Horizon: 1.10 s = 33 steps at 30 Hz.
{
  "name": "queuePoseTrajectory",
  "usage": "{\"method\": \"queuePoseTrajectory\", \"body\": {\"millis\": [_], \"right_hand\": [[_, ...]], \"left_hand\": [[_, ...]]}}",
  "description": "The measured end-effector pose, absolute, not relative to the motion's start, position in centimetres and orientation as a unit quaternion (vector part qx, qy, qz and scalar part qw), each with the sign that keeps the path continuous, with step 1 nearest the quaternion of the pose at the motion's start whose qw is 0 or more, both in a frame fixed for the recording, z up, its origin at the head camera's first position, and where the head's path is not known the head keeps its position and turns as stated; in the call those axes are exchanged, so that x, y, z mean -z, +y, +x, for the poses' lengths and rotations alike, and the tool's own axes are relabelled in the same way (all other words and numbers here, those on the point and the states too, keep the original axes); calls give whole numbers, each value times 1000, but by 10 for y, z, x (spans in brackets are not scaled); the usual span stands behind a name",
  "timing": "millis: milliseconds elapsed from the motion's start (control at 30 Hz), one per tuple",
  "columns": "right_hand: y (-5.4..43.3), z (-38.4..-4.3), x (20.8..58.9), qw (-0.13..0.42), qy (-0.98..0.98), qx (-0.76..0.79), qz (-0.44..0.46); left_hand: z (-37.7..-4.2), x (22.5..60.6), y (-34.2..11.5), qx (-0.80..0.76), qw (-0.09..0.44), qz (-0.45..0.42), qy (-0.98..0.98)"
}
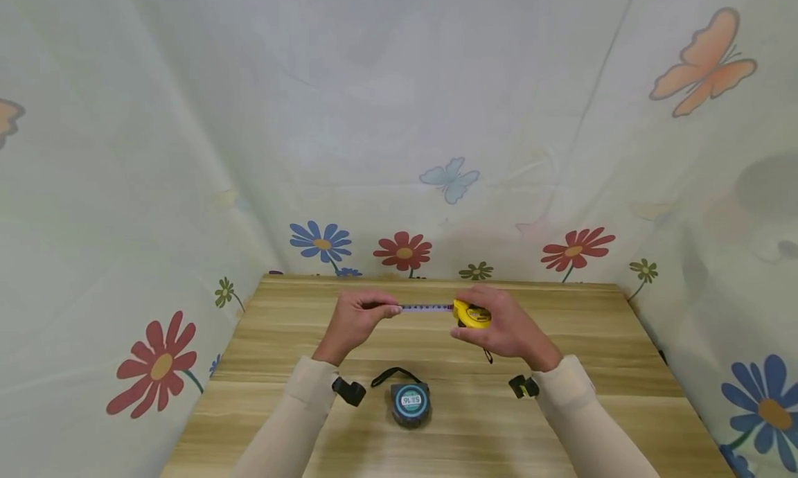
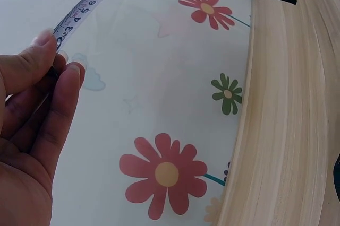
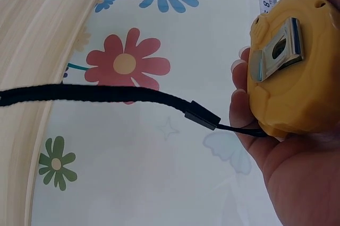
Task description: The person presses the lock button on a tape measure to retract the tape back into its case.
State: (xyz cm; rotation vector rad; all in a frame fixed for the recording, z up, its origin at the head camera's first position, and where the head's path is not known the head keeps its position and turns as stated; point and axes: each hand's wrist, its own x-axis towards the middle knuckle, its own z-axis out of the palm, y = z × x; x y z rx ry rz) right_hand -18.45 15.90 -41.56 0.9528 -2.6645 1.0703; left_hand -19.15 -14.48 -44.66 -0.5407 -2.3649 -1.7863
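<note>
In the head view my right hand (image 1: 506, 324) grips a yellow tape measure (image 1: 475, 316) above the table. A short length of its white blade (image 1: 430, 308) is drawn out to the left. My left hand (image 1: 357, 320) pinches the blade's free end between thumb and fingertips, which cover the end itself. Numbers on the blade (image 2: 87, 9) run up to about 9 beside the case in the left wrist view. The right wrist view shows the yellow case (image 3: 297, 72) with a metal belt clip (image 3: 280, 51) and a black wrist strap (image 3: 106, 92) hanging from it.
A second tape measure (image 1: 411, 403), dark with a teal-ringed label, lies on the wooden table (image 1: 262, 374) between my forearms, its black strap (image 1: 395, 373) curled behind it. A white cloth (image 1: 399, 118) printed with flowers and butterflies hangs around the table's back and sides.
</note>
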Motion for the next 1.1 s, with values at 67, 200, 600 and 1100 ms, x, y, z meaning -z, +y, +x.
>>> {"method": "queuePoseTrajectory", "body": {"millis": [67,200,600,1100], "right_hand": [[159,-184,415,58,-879,-353,315],[158,-183,416,58,-880,-351,315],[157,-179,417,62,-885,-341,312],[153,-176,417,71,-879,-347,320]], "left_hand": [[-191,447,-145,594,62,-175,-783],[-191,448,-144,598,59,-173,-780],[-187,446,-139,602,54,-174,-778],[-185,446,-137,598,57,-184,-778]]}}
